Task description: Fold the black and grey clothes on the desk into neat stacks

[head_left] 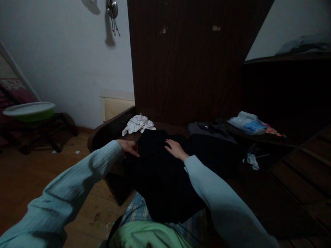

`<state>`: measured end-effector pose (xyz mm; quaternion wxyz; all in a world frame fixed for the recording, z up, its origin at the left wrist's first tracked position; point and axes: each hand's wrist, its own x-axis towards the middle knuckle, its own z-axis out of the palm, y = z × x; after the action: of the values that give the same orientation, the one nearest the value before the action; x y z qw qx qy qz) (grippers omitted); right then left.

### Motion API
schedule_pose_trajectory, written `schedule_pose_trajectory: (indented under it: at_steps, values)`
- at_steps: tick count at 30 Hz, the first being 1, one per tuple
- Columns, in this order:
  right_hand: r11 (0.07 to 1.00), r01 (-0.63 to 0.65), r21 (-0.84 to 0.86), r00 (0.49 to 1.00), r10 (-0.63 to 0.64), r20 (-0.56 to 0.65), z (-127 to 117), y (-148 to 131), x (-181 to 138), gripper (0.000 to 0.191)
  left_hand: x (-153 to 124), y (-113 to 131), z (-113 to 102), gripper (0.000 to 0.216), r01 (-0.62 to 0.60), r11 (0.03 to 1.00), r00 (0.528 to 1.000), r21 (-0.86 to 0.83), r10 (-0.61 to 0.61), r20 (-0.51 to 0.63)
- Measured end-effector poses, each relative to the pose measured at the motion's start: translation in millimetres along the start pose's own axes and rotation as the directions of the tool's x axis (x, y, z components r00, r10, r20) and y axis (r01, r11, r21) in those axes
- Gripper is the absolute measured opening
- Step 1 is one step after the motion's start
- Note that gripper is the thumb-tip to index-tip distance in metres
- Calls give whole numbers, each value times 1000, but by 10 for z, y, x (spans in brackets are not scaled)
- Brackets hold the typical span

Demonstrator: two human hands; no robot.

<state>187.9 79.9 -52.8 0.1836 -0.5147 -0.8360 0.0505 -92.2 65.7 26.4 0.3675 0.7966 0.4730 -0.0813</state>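
A black garment (165,179) is spread over the dark wooden surface and hangs down over my lap. Its exact kind is hard to make out in the dim light. My left hand (130,147) is at the garment's left edge, fingers curled closed on the black cloth. Flat on top of the garment lies my right hand (176,149), fingers stretched out. Just beyond my left hand sits a crumpled white cloth (138,124). A dark grey folded garment (209,131) rests behind the black one, to the right.
A tall dark wooden panel (188,62) rises at the back. Plastic packages (247,123) lie on a ledge at the right. A green basin (31,112) with a pale top stands on a low stool at the left. Small scraps lie on the wooden floor (85,165).
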Motion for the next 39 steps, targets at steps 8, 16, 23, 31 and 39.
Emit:
schedule_pose_trajectory:
  at_steps: [8,16,23,31,39]
  values:
    - [1000,-1,9,1000,1,14,-15,-22,-8,40,26,287,-26,46,-253,916,967,-312,241,-78]
    - [1000,-6,0,1000,6,7,-15,-20,-6,40,584,53,-240,38,-87,955,834,285,226,-503]
    - [1000,-6,-8,1000,6,11,-11,-20,-5,40,787,-4,-321,34,128,898,877,421,96,-471]
    - [1000,22,5,996,-22,89,-146,14,87,39,830,-149,-439,32,261,887,822,382,4,-570]
    - [985,-150,86,987,144,77,-241,-323,161,31,888,-332,-479,35,207,926,803,317,25,-596]
